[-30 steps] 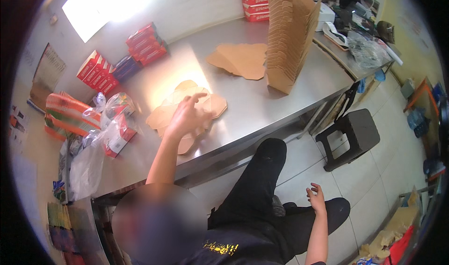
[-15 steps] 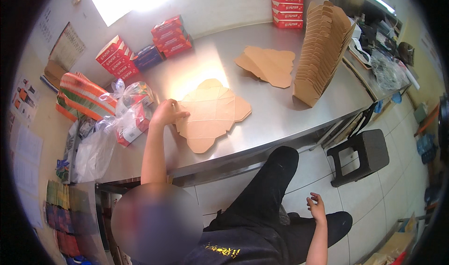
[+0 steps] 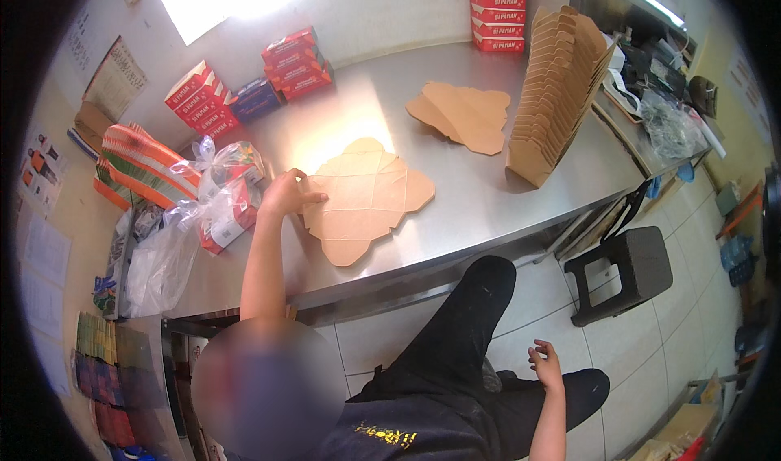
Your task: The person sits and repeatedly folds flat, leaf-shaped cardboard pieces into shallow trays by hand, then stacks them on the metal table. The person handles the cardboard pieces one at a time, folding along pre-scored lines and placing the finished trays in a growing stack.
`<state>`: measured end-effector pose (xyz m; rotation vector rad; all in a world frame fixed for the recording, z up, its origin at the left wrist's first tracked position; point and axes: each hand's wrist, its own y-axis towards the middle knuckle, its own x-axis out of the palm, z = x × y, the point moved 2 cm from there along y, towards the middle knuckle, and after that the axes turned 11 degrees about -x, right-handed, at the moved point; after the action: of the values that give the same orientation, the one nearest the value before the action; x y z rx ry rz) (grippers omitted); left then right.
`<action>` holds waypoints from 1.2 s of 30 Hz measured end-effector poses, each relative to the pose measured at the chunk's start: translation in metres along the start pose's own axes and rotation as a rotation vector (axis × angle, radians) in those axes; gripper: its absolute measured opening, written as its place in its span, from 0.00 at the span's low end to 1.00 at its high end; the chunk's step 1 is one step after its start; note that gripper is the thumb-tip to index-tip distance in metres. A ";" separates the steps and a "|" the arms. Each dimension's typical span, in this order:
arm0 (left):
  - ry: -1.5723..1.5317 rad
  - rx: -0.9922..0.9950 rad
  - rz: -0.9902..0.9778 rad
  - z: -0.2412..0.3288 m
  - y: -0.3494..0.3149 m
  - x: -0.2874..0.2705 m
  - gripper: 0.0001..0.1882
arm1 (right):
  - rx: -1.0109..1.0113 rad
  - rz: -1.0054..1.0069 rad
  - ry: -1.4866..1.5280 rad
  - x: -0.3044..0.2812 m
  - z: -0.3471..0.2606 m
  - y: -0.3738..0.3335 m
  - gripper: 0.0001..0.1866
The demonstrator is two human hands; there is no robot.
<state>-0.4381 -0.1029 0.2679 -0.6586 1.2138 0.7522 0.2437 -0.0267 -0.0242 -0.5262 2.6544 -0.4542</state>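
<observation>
A flat brown cardboard box blank, with fold creases and rounded flaps, lies on the metal table in front of me. Stepped edges suggest more than one layer there. At its left edge, my left hand has the thumb over the cardboard and the fingers bent at the rim. My right hand hangs in the air near my leg, empty, its fingers loosely apart. Farther back on the table lies another brown blank, partly creased. To its right leans a tall nested stack of folded brown cardboard trays.
Red boxes stand stacked at the back left and the far back. Plastic-bagged goods sit left of my forearm. A dark stool stands on the tiled floor, right of the table. Plastic bags and clutter cover the right-hand counter.
The view has shifted very slightly. My left hand stays at the blank's left edge, and my right hand still hangs empty beside my leg.
</observation>
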 end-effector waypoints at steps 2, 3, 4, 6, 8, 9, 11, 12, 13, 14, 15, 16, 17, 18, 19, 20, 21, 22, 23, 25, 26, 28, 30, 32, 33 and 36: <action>-0.050 -0.014 -0.034 0.006 -0.003 -0.004 0.53 | 0.003 0.000 0.007 0.000 0.001 0.000 0.24; -0.074 -0.021 -0.051 0.009 -0.005 -0.005 0.52 | 0.004 0.000 0.011 -0.001 0.002 0.000 0.24; -0.072 -0.019 -0.051 0.010 -0.005 -0.004 0.52 | -0.002 -0.002 0.010 -0.001 0.004 0.000 0.24; -0.069 -0.014 -0.052 0.011 -0.004 -0.004 0.51 | -0.015 -0.005 0.008 0.000 0.007 0.001 0.25; -0.026 0.009 0.026 0.004 0.000 0.002 0.51 | -0.011 -0.032 -0.030 0.001 0.007 0.001 0.24; -0.005 0.020 0.066 0.001 0.003 0.004 0.51 | -0.010 -0.045 -0.049 0.001 0.008 0.001 0.24; -0.005 0.015 0.008 -0.002 0.009 0.005 0.51 | -0.004 -0.050 -0.055 0.002 0.006 0.000 0.24; -0.005 0.011 -0.020 -0.003 0.011 0.005 0.52 | -0.002 -0.053 -0.058 0.003 0.005 0.000 0.24; -0.008 0.010 -0.022 -0.002 0.011 0.004 0.52 | 0.000 -0.054 -0.056 0.003 0.004 0.000 0.24; -0.011 0.008 -0.025 -0.001 0.010 0.004 0.52 | 0.001 -0.055 -0.055 0.003 0.002 0.000 0.24; -0.014 0.005 -0.026 0.000 0.009 0.003 0.52 | 0.002 -0.057 -0.054 0.003 0.001 -0.001 0.24; -0.037 -0.007 -0.049 0.005 0.005 0.000 0.52 | 0.003 -0.056 -0.061 0.002 0.000 -0.001 0.24; -0.060 -0.018 -0.071 0.012 0.000 -0.005 0.52 | 0.005 -0.056 -0.068 0.002 -0.002 -0.002 0.24; -0.082 -0.030 -0.094 0.016 -0.003 -0.007 0.53 | 0.006 -0.055 -0.076 0.002 -0.003 -0.003 0.24; -0.088 -0.025 -0.085 0.015 -0.002 -0.007 0.53 | -0.009 -0.043 -0.063 0.003 -0.001 -0.002 0.25; -0.095 -0.019 -0.077 0.013 0.000 -0.005 0.53 | -0.023 -0.030 -0.051 0.003 0.002 -0.002 0.26; -0.101 -0.013 -0.069 0.011 0.002 -0.003 0.54 | -0.038 -0.017 -0.039 0.003 0.004 -0.002 0.26; -0.077 -0.002 -0.034 0.010 0.003 -0.003 0.54 | -0.040 -0.019 -0.040 0.004 0.004 -0.001 0.26; -0.052 0.009 0.001 0.009 0.004 -0.002 0.54 | -0.041 -0.021 -0.041 0.005 0.004 -0.001 0.26; -0.030 0.022 0.043 0.010 0.002 -0.003 0.54 | -0.045 -0.022 -0.041 0.005 0.005 0.000 0.26; -0.032 0.023 0.052 0.012 0.000 -0.003 0.54 | -0.047 -0.020 -0.040 0.005 0.006 -0.001 0.26; -0.031 0.018 0.058 0.016 -0.003 -0.006 0.54 | -0.044 -0.022 -0.038 0.005 0.007 -0.001 0.26; -0.024 0.004 0.053 0.019 -0.006 -0.008 0.53 | -0.036 -0.027 -0.034 0.005 0.006 -0.001 0.26; -0.002 0.011 0.065 0.023 -0.010 -0.010 0.52 | -0.035 -0.031 -0.047 0.004 0.008 0.000 0.26; 0.008 0.015 0.070 0.025 -0.010 -0.010 0.51 | -0.034 -0.033 -0.053 0.004 0.009 0.000 0.26; 0.013 0.063 0.107 0.016 -0.002 -0.005 0.54 | -0.044 -0.035 -0.060 0.006 0.012 0.001 0.26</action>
<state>-0.4281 -0.0925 0.2769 -0.5503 1.2873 0.7965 0.2436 -0.0305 -0.0365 -0.5916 2.6061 -0.3853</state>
